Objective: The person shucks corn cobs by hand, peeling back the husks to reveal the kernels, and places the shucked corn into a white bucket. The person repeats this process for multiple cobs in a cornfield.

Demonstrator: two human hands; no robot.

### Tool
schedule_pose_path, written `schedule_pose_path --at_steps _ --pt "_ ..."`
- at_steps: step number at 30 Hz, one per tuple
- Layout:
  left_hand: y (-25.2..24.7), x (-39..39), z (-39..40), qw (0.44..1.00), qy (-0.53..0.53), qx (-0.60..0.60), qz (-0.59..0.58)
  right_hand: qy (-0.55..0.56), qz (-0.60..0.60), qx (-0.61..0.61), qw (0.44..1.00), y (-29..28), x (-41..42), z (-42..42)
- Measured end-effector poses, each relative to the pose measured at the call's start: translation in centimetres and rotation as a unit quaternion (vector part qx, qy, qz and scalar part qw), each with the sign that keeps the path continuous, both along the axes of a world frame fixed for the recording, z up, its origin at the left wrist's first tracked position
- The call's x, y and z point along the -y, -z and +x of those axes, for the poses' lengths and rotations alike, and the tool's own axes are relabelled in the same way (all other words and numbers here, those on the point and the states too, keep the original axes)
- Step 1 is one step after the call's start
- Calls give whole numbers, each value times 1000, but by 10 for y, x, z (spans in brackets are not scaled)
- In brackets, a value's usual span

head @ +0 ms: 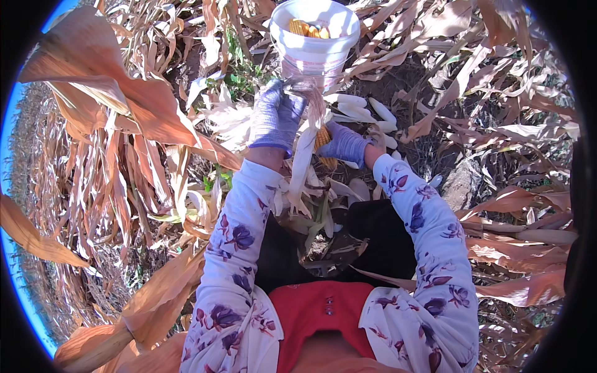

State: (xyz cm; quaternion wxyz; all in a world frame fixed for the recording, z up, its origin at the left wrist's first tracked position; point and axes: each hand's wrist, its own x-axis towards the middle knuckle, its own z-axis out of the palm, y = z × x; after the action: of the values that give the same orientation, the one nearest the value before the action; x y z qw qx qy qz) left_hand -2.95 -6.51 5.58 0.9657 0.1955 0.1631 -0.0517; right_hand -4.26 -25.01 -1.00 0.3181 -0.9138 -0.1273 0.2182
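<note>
A yellow ear of corn [322, 138] is gripped in my right hand [344, 143], which wears a grey-purple knit glove. The ear is partly bare of its husk. My left hand [278, 115], gloved alike, is closed around dry corn husk and brown silk [311, 97] beside the ear's upper end. A long pale strip of husk [303, 161] hangs down between my hands. Just beyond them stands a white plastic bucket [310, 55] with several yellow ears [306, 29] inside. My left fingertips are partly hidden by the husk.
Pale stripped husks [359, 109] lie on the soil past my right hand. Dry corn stalks and leaves [154, 177] crowd the left side, with a large leaf [116, 88] reaching in. More dry leaves [517, 261] spread at right, near a stone-like lump [459, 184].
</note>
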Motion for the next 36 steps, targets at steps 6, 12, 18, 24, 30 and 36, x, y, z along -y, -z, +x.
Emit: schedule_pose_path --at_steps 6,12,18,24,30,36 --pt "14 -17 2 970 55 83 223 220 -51 17 974 5 25 14" --pt "52 27 -11 834 384 68 391 158 -35 123 979 -29 4 16" --pt "74 25 8 980 172 48 85 20 -109 163 980 -77 -33 -8" --pt "74 -1 29 993 113 37 -15 87 400 -154 899 -47 11 3" --pt "63 13 17 993 107 -44 -26 217 539 -385 717 -56 -8 -16" --pt "22 7 -5 971 199 129 37 55 390 -317 863 -76 11 -13"
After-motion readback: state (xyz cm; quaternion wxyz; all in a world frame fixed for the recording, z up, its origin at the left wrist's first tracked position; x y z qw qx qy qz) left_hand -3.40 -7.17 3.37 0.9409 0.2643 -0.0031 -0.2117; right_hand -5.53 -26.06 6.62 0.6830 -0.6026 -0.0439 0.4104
